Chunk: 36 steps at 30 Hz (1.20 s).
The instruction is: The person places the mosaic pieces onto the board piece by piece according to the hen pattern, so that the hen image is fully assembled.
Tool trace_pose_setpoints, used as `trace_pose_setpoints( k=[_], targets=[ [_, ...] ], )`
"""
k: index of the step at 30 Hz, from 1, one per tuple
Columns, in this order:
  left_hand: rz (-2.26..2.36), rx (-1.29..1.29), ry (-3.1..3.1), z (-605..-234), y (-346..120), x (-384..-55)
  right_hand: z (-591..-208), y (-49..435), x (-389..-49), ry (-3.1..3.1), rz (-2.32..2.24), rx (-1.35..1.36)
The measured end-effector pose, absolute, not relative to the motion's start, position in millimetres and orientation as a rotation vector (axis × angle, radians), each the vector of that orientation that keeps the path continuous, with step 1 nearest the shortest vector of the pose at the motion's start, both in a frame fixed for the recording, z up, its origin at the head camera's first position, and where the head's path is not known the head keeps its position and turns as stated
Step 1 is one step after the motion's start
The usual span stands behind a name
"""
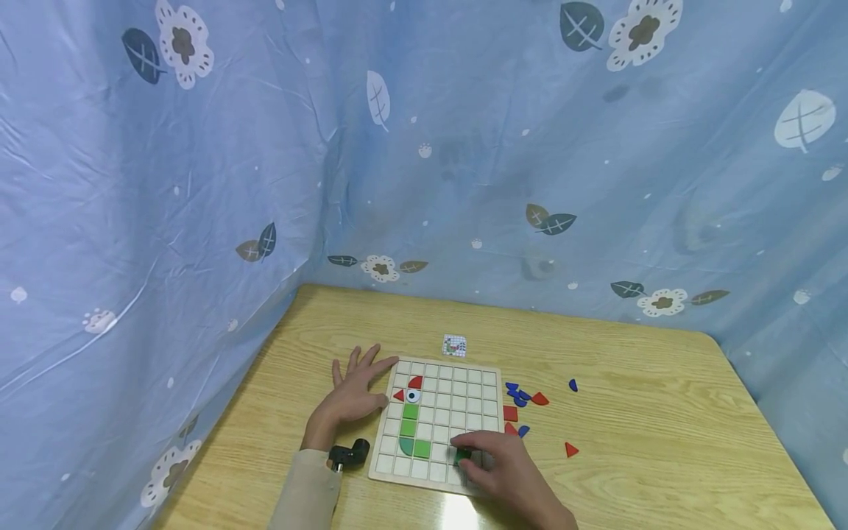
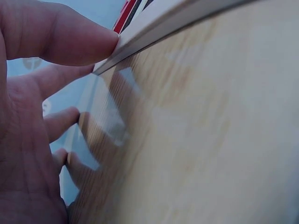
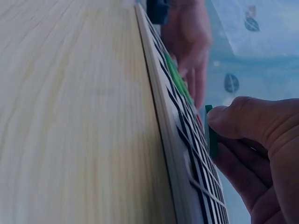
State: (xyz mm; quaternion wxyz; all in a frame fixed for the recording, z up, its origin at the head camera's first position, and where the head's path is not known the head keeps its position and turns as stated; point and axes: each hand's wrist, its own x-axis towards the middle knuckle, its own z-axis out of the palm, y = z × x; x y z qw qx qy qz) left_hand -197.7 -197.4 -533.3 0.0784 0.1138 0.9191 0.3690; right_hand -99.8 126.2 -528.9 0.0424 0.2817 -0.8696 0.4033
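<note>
A wooden grid board (image 1: pixel 473 403) lies on the table. My left hand (image 1: pixel 354 392) is at its left side with spread fingers, the thumb and index fingertip touching the board's edge. Over the lower right part of the grid, my right hand (image 1: pixel 503 464) pinches a dark green tile (image 3: pixel 212 135) between thumb and fingers; in the right wrist view the tile stands on edge. On the grid's left side sit a red quarter-round piece (image 1: pixel 415 382), a red triangle (image 1: pixel 399 395), a round eye piece (image 1: pixel 412 396), several light green squares (image 1: pixel 408 428) and a green quarter-round piece (image 1: pixel 406 446).
Right of the board lie several blue pieces (image 1: pixel 520 396), a red square (image 1: pixel 510 414) and other red pieces (image 1: pixel 539 399). A small pattern card (image 1: pixel 454 346) lies behind the board. Patterned blue curtains (image 1: pixel 464 169) hang around the wooden table (image 1: pixel 636 397).
</note>
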Motion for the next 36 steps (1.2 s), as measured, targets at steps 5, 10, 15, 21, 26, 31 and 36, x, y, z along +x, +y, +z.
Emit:
trace_pose_setpoints(
  k=[5, 10, 15, 21, 26, 31, 36],
  targets=[
    [1.108, 0.342, 2.751, -532, -197, -197, -531, 110, -105, -2.650, 1.313, 0.907],
    [1.109, 0.341, 2.757, -532, -196, -197, -533, 98, -110, -2.667, 1.426, 0.941],
    [1.094, 0.343, 2.762, -533, -196, -197, -534, 92, -109, -2.711, 1.403, 0.941],
    [1.107, 0.350, 2.764, -531, -196, -197, -535, 92, -110, -2.709, 1.333, 0.925],
    [1.108, 0.347, 2.757, -530, -196, -197, -534, 91, -112, -2.744, 1.319, 0.898],
    [1.102, 0.341, 2.757, -531, -196, -197, -534, 90, -114, -2.766, 1.259, 0.901],
    [1.094, 0.342, 2.760, -532, -197, -197, -535, 90, -113, -2.733, 1.265, 0.912]
  ],
)
